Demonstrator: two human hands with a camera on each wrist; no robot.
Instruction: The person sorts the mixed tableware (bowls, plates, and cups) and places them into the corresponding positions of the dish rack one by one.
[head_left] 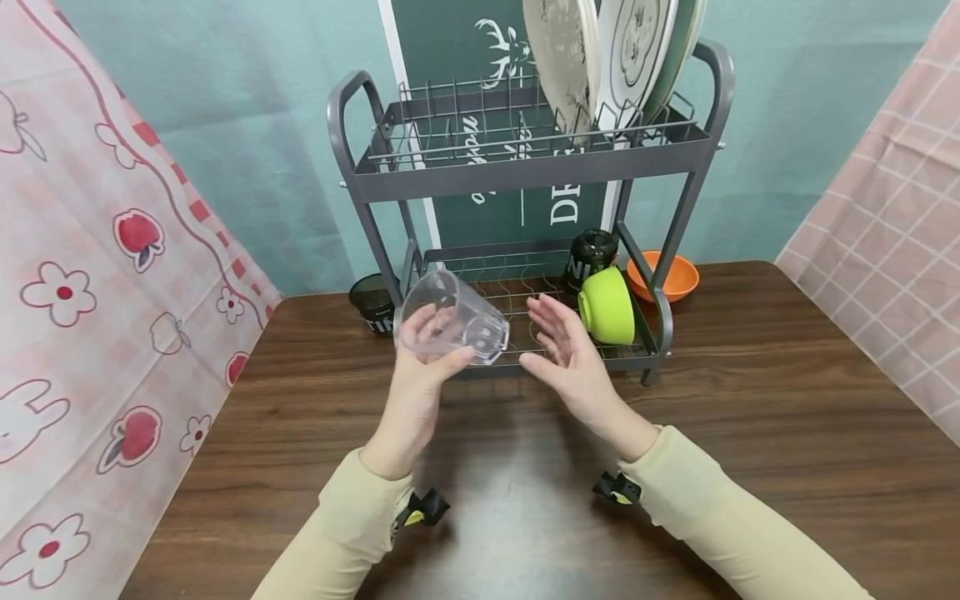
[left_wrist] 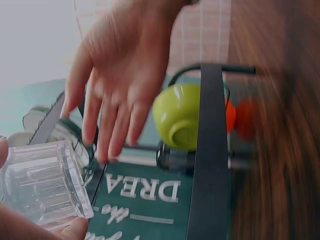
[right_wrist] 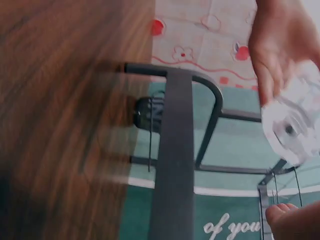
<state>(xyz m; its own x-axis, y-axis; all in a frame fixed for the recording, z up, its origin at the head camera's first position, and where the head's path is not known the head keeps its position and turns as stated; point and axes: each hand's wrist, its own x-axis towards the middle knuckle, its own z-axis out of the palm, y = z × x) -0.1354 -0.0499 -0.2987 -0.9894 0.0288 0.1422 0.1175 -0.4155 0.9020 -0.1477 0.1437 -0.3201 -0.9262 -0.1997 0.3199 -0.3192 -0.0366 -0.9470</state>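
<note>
My left hand [head_left: 412,392] grips a clear plastic cup [head_left: 468,315], its fingers behind the cup and its thumb on the near side. The cup lies tilted in the air before the rack, mouth to the left and base to the right. Facing it from the right, my right hand [head_left: 573,367] holds nothing, its fingers spread and slightly bent, apart from the base. The left wrist view shows that right palm [left_wrist: 125,75] beyond the cup. In the right wrist view, the cup's base [right_wrist: 292,122] shows in the left hand [right_wrist: 285,45].
A grey two-tier dish rack [head_left: 525,177] stands at the table's back. Plates [head_left: 562,58] stand upright on top. Below are a tilted green bowl [head_left: 609,307] and a black cup [head_left: 588,254]. Another black cup [head_left: 372,304] sits left of the rack, an orange bowl [head_left: 678,279] right.
</note>
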